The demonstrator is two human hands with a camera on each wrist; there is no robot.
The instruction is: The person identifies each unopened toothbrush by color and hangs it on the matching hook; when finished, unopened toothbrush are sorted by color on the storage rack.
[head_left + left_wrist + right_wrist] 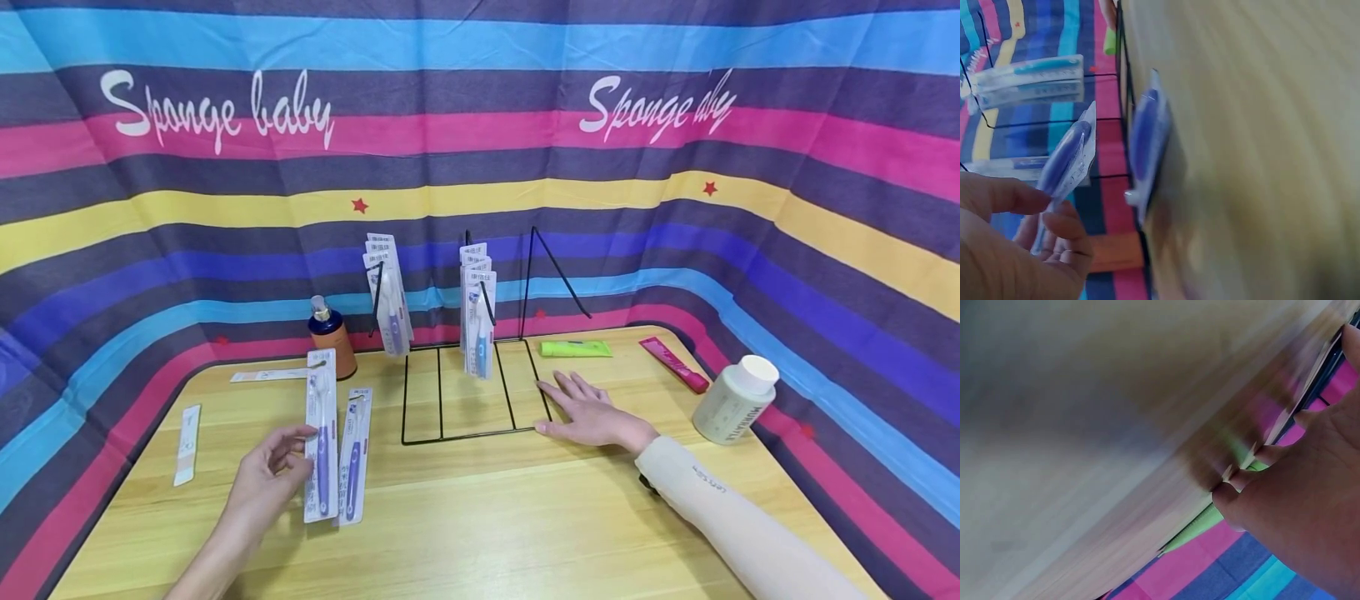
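My left hand point(273, 471) pinches a packaged purple toothbrush point(322, 450) by its edge, raised off the table and standing nearly upright; the left wrist view shows thumb and fingers on the pack. Just right of it, another packaged purple toothbrush point(354, 458) lies on the wooden table. My right hand point(585, 412) rests with spread fingers at the right side of a black wire rack point(465, 439), fingertips touching the table and the rack's edge. Toothbrush packs with purple handles point(390, 304) hang on the rack's left hook, and packs with a blue one in front point(480, 321) on its middle hook.
A dark bottle with an orange label point(333, 337) stands behind my left hand. Two thin white packets point(187, 446) lie at the left. A green tube point(576, 348), a magenta tube point(673, 365) and a pale bottle point(735, 400) are at the right. Striped cloth surrounds the table.
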